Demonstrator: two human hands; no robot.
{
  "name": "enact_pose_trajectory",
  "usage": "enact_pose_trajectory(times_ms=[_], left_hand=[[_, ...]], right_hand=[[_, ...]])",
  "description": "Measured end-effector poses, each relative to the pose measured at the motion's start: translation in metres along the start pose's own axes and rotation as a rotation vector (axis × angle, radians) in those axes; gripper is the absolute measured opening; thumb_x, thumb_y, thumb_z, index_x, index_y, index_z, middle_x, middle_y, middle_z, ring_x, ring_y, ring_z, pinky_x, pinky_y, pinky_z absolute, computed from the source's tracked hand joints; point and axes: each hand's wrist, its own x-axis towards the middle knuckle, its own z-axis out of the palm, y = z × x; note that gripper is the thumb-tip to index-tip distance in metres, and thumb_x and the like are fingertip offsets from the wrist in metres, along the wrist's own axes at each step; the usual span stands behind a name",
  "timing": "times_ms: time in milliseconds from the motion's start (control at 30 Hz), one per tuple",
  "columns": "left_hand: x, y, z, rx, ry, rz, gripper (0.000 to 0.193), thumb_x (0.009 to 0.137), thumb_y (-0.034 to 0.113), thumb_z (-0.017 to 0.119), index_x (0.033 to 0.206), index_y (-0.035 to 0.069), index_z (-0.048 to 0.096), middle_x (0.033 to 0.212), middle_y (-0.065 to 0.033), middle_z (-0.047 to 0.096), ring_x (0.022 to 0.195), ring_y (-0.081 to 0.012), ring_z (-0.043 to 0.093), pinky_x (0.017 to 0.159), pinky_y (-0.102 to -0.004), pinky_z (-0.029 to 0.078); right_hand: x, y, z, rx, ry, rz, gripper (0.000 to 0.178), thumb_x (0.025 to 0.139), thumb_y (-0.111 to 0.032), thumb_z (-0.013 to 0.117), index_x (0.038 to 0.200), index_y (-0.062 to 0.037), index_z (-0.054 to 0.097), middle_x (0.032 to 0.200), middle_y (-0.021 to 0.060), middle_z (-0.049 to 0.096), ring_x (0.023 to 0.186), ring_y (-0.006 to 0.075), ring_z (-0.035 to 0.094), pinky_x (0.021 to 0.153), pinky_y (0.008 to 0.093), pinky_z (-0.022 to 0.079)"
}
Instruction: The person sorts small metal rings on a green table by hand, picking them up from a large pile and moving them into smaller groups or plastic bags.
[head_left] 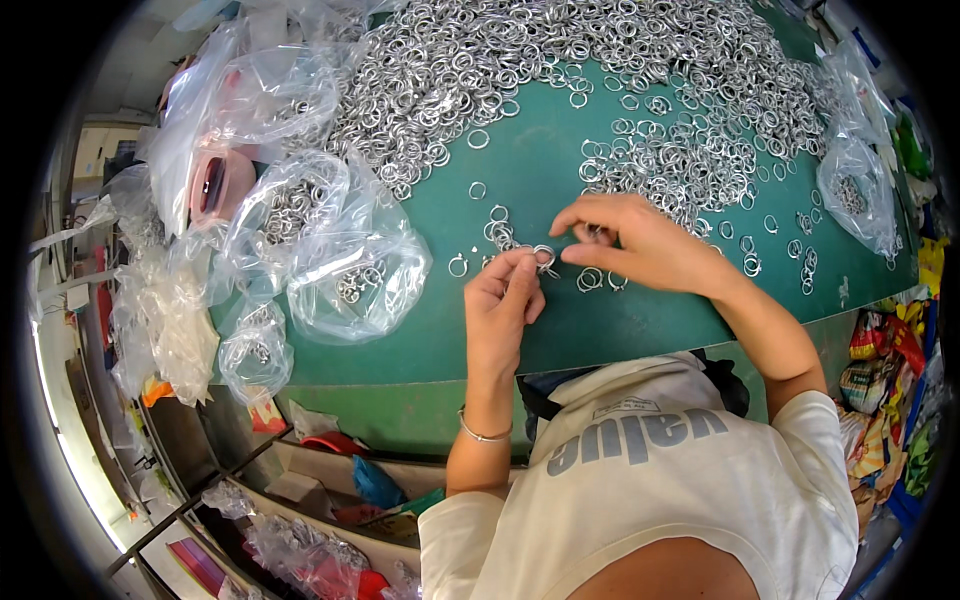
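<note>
My left hand (506, 292) is closed in a pinch, with thumb and forefinger on a small silvery metal ring (544, 258) just above the green table. Close on its right, my right hand (640, 240) has its thumb and forefinger apart, pointing toward that ring. A bit of shiny metal shows between its fingers; whether it touches the hand I cannot tell. A small cluster of rings (498, 228) lies just beyond my left fingertips. Several loose rings (592, 279) lie below my right thumb. One single ring (458, 265) rests left of my left hand.
A large heap of metal rings (480, 70) covers the table's far side, with a smaller pile (690, 165) nearer. Clear plastic bags holding rings (365, 285) stand at left, another bag (855, 190) at right. The green tabletop (420, 365) ends before my body. Open drawers (310, 490) sit below left.
</note>
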Motion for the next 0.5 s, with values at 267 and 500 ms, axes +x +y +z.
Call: enact_pose_trajectory(times_ms=[267,500], left_hand=[[-0.007,0.002,0.013,0.047,0.033,0.066,0.016,0.086,0.006,0.058,0.098,-0.004,0.059,0.061,0.0052,0.042,0.05,-0.0022,0.033,0.043,-0.0172,0.025],[-0.012,-0.008,0.015,0.354,0.112,0.176,0.012,0.078,0.001,0.066,0.089,-0.002,0.062,0.059,0.0072,0.04,0.053,-0.0006,0.032,0.046,-0.0173,0.025]], right_hand=[[-0.007,0.008,0.017,0.393,0.091,0.22,0.017,0.086,-0.016,0.059,0.081,0.0002,0.06,0.058,0.0015,0.049,0.051,0.0075,0.039,0.046,0.0259,0.032],[-0.01,0.0,0.017,0.32,0.082,0.269,0.018,0.084,-0.015,0.06,0.077,0.0011,0.058,0.056,0.0023,0.048,0.052,0.007,0.039,0.046,0.0252,0.032]])
